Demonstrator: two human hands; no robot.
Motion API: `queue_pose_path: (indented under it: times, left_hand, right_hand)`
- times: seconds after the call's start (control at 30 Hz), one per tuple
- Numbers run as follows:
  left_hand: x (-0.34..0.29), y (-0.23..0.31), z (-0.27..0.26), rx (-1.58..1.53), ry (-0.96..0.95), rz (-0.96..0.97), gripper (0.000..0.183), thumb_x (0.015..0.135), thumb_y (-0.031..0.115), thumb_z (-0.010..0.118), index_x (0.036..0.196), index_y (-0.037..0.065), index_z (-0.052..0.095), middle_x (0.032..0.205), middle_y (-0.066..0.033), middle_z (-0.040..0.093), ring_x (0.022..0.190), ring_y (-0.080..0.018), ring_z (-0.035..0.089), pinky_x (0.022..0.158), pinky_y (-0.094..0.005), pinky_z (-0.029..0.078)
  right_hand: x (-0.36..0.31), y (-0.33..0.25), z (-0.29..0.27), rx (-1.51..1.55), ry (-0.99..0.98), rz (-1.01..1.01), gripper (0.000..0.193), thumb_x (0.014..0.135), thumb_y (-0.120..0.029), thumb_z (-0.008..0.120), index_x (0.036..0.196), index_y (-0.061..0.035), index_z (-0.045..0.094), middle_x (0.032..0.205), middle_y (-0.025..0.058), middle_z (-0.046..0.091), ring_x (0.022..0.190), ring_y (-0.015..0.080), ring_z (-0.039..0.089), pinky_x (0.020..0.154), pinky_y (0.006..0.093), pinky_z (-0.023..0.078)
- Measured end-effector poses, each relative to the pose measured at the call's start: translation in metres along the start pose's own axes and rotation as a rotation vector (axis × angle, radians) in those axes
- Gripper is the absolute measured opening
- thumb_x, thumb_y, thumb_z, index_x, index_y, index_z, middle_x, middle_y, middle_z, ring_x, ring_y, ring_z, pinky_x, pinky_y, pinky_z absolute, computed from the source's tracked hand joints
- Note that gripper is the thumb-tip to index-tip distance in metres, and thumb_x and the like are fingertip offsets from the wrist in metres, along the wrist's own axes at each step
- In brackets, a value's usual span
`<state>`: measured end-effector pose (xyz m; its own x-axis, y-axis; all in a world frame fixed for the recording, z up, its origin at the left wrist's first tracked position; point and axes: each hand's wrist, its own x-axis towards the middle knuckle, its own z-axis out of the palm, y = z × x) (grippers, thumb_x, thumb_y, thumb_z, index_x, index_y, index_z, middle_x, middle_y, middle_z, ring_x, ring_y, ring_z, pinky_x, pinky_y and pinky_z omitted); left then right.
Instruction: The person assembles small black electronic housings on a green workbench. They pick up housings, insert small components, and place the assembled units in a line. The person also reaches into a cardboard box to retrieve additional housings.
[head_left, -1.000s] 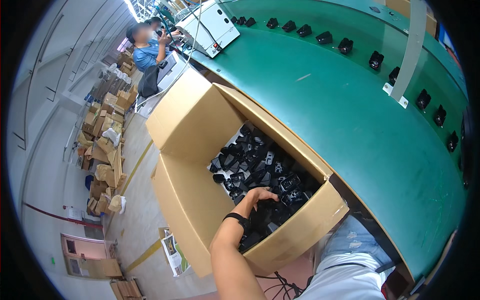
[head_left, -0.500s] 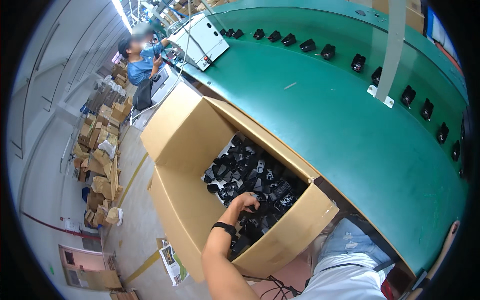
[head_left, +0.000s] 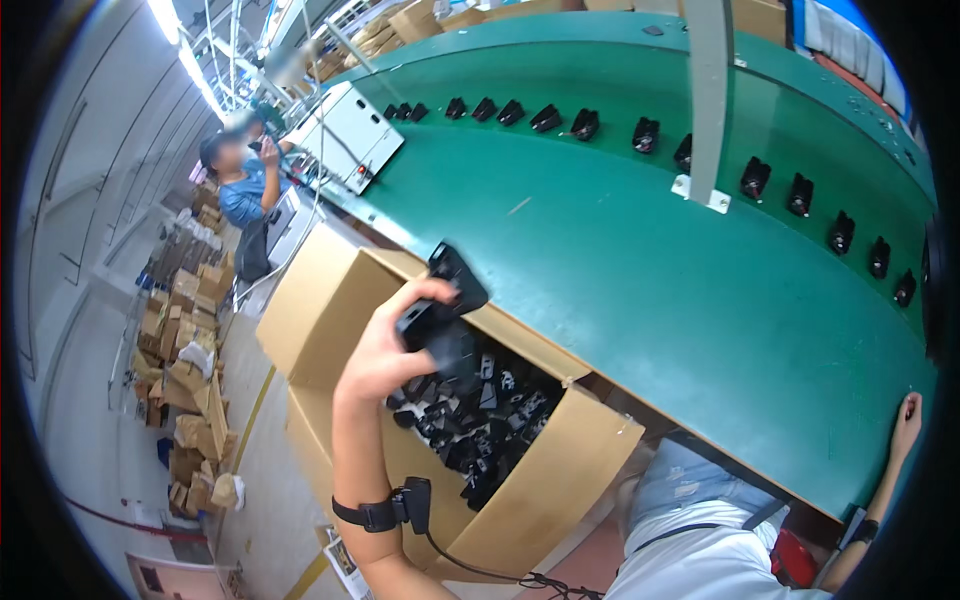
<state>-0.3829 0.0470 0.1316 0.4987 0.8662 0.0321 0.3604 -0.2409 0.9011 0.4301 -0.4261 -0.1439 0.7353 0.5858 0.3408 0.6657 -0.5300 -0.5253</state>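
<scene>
Left hand (head_left: 385,345) has a few black plastic parts (head_left: 460,278) pinched between thumb and fingers, right above an open cardboard box (head_left: 555,455) with loads more loose black pieces (head_left: 490,432) inside. Right hand (head_left: 908,415) is way over by the green bench (head_left: 700,320)'s right end, can't tell if it's gripping anything.

- white cloth top (head_left: 690,565), crossed at the waist by a thin dark strap (head_left: 764,515);
- pale-blue denim trousers (head_left: 680,480) with whitish worn patches;
- left forearm (head_left: 358,435): black fabric band (head_left: 365,515), boxy black module (head_left: 413,505), thin black cable (head_left: 470,571);
- right forearm (head_left: 884,490): dark band (head_left: 866,530).
</scene>
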Motion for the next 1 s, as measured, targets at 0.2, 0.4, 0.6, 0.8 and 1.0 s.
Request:
queue_pose_path:
  times: [0.2, 0.4, 0.6, 0.8, 1.0]
  left_hand:
    - [0.092, 0.026, 0.185, 0.574, -0.220, 0.162, 0.062, 0.063, 0.013, 0.076, 0.121, 0.017, 0.054, 0.144, -0.0366, 0.028, 0.110, -0.0521, 0.058, 0.096, -0.0470, 0.050]
    - [0.118, 0.028, 0.273, 0.777, -0.481, 0.156, 0.077, 0.061, 0.024, 0.081, 0.130, 0.018, 0.049, 0.151, -0.0370, 0.017, 0.108, -0.0530, 0.058, 0.097, -0.0501, 0.050]
    - [0.127, 0.031, 0.294, 0.737, -0.473, 0.311, 0.081, 0.066, 0.024, 0.080, 0.137, 0.015, 0.044, 0.148, -0.0255, 0.037, 0.128, -0.0474, 0.046, 0.106, -0.0489, 0.043]
    - [0.104, 0.058, 0.246, 0.597, -0.293, 0.495, 0.077, 0.070, 0.009, 0.076, 0.141, 0.006, 0.045, 0.142, -0.0218, 0.047, 0.135, -0.0394, 0.042, 0.112, -0.0447, 0.034]
    - [0.035, -0.092, 0.007, 0.687, 0.572, 0.205, 0.047, 0.094, 0.019, 0.063, 0.130, -0.008, 0.050, 0.121, -0.0239, 0.061, 0.104, -0.0301, 0.061, 0.089, -0.0384, 0.053]
  right_hand:
    - [-0.015, -0.041, -0.002, -0.002, 0.118, 0.015, 0.012, 0.099, -0.013, 0.053, 0.093, -0.0037, 0.051, 0.076, -0.0018, 0.039, 0.070, 0.0079, 0.037, 0.061, 0.0236, 0.034]
    - [-0.015, -0.109, -0.006, -0.003, 0.114, 0.019, 0.011, 0.095, -0.010, 0.056, 0.090, -0.0011, 0.053, 0.073, -0.0002, 0.042, 0.068, 0.0084, 0.038, 0.060, 0.0249, 0.034]
    - [-0.018, -0.135, -0.007, 0.000, 0.126, 0.026, 0.011, 0.092, -0.009, 0.058, 0.086, -0.0003, 0.055, 0.069, 0.0005, 0.045, 0.066, 0.0091, 0.041, 0.059, 0.0256, 0.036]
    - [-0.022, -0.158, -0.016, 0.081, 0.151, 0.139, 0.011, 0.088, -0.009, 0.061, 0.084, 0.0003, 0.058, 0.065, 0.0010, 0.052, 0.062, 0.0084, 0.047, 0.057, 0.0253, 0.039]
    - [-0.022, -0.177, -0.024, 0.096, 0.165, 0.165, 0.011, 0.083, -0.010, 0.063, 0.082, 0.0007, 0.060, 0.067, 0.0061, 0.057, 0.061, 0.0147, 0.054, 0.059, 0.0292, 0.044]
